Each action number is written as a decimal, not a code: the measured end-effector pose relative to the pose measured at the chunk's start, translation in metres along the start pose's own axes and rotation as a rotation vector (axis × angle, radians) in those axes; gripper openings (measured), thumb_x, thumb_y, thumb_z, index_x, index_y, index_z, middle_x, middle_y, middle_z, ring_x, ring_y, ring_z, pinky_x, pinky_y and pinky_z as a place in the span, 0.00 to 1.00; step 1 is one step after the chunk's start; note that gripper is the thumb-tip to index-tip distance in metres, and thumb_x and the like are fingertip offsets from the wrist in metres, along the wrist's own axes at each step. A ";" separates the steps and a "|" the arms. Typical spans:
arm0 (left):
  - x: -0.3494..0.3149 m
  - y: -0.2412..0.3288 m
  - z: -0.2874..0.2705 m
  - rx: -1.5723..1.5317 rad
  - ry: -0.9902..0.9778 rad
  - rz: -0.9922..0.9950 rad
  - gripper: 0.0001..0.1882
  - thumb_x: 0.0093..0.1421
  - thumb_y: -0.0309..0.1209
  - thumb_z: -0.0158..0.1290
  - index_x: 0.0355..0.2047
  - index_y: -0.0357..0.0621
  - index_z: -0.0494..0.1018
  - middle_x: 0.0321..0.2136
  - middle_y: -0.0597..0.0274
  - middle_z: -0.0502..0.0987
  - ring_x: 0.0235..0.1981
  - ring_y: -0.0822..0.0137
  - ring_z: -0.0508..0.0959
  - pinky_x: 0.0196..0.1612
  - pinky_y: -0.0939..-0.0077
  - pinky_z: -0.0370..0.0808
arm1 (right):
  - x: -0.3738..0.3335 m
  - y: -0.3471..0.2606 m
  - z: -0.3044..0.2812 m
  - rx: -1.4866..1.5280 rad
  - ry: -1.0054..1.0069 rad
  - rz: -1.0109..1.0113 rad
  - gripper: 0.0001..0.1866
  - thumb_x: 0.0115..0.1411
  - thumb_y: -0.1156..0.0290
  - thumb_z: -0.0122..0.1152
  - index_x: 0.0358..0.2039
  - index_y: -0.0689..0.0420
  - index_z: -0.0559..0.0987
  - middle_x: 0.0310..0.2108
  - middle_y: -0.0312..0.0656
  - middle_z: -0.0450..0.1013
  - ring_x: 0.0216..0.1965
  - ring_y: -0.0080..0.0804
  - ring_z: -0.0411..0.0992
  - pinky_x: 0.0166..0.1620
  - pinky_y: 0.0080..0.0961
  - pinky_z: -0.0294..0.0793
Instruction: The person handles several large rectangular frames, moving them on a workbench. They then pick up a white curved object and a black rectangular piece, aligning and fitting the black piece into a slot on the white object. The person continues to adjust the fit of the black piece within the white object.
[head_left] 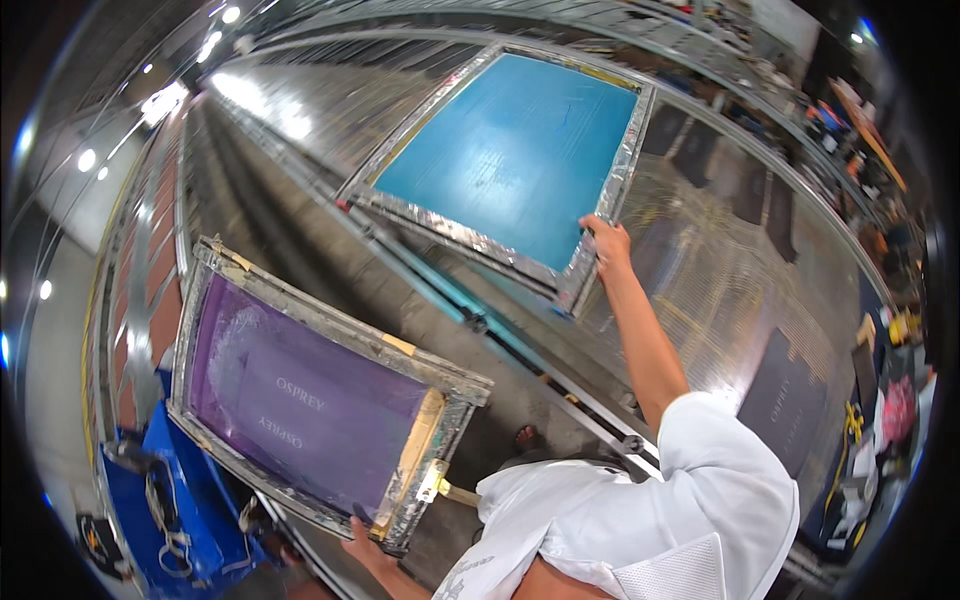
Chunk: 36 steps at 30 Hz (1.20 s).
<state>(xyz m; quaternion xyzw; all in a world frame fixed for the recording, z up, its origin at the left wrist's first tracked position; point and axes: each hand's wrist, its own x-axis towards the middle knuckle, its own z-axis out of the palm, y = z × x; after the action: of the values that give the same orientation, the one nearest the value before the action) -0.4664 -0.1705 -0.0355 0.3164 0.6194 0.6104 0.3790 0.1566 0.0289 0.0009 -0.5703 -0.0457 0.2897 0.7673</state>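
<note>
Overhead, right hand (607,243) gripping blue screen frame (510,150) (tilted)

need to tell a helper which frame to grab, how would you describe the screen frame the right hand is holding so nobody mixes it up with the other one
Start at the long shiny metal printing table running across the top of the view. On it lies a rectangular foil-taped screen frame with blue mesh, the right hand gripping its near right corner. The other rectangular frame, with purple mesh, sits lower left, held by the left hand.

Tilted screen frame (310,400) left, near; second frame (510,160) right, farther, on table (720,270).
</note>
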 end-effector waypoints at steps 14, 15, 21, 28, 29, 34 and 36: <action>0.154 -0.020 0.228 0.189 -0.710 -0.189 0.35 0.65 0.41 0.61 0.60 0.22 0.64 0.55 0.46 0.73 0.47 0.57 0.76 0.48 0.62 0.76 | -0.214 -0.194 -0.308 -0.215 0.698 -0.504 0.18 0.47 0.75 0.70 0.40 0.56 0.76 0.29 0.33 0.73 0.23 0.21 0.70 0.26 0.24 0.70; 0.161 -0.020 0.249 0.206 -0.778 -0.172 0.35 0.64 0.42 0.62 0.59 0.22 0.65 0.54 0.47 0.73 0.47 0.57 0.76 0.48 0.62 0.76 | -0.236 -0.198 -0.323 -0.228 0.728 -0.540 0.18 0.47 0.75 0.70 0.40 0.56 0.76 0.28 0.33 0.73 0.23 0.21 0.70 0.26 0.24 0.70; 0.176 -0.034 0.361 0.254 -0.941 -0.284 0.35 0.60 0.46 0.65 0.54 0.25 0.71 0.46 0.53 0.77 0.39 0.61 0.77 0.41 0.64 0.76 | -0.346 -0.207 -0.386 -0.293 0.961 -0.694 0.18 0.47 0.76 0.70 0.40 0.57 0.77 0.29 0.32 0.74 0.26 0.21 0.71 0.30 0.23 0.72; 0.187 -0.066 0.412 0.182 -1.030 -0.380 0.35 0.60 0.45 0.66 0.54 0.23 0.70 0.48 0.52 0.77 0.41 0.59 0.78 0.44 0.64 0.77 | -0.428 -0.186 -0.415 -0.316 1.142 -0.662 0.23 0.47 0.74 0.70 0.46 0.60 0.76 0.36 0.34 0.74 0.32 0.22 0.72 0.38 0.22 0.73; 0.188 -0.070 0.414 0.241 -1.009 -0.373 0.36 0.60 0.45 0.66 0.55 0.22 0.70 0.49 0.51 0.76 0.42 0.59 0.78 0.44 0.63 0.77 | -0.434 -0.183 -0.417 -0.311 1.163 -0.672 0.24 0.47 0.74 0.70 0.46 0.60 0.76 0.36 0.34 0.74 0.33 0.22 0.72 0.39 0.22 0.73; 0.183 -0.065 0.414 0.306 -0.995 -0.360 0.46 0.59 0.56 0.62 0.59 0.22 0.66 0.51 0.47 0.74 0.44 0.53 0.78 0.46 0.56 0.78 | -0.449 -0.167 -0.422 -0.273 1.133 -0.638 0.26 0.47 0.72 0.70 0.49 0.61 0.75 0.37 0.33 0.74 0.36 0.22 0.72 0.42 0.23 0.73; 0.178 -0.054 0.412 0.244 -1.054 -0.464 0.47 0.62 0.59 0.57 0.64 0.27 0.62 0.57 0.48 0.71 0.50 0.51 0.76 0.51 0.55 0.76 | -0.448 -0.163 -0.424 -0.260 1.134 -0.623 0.27 0.48 0.72 0.70 0.49 0.61 0.75 0.37 0.33 0.74 0.36 0.21 0.71 0.42 0.23 0.73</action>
<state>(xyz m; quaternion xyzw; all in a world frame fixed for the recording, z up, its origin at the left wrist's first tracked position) -0.2014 0.1910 -0.0912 0.4745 0.4663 0.1960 0.7204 0.0192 -0.5829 0.1184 -0.6827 0.1682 -0.2991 0.6451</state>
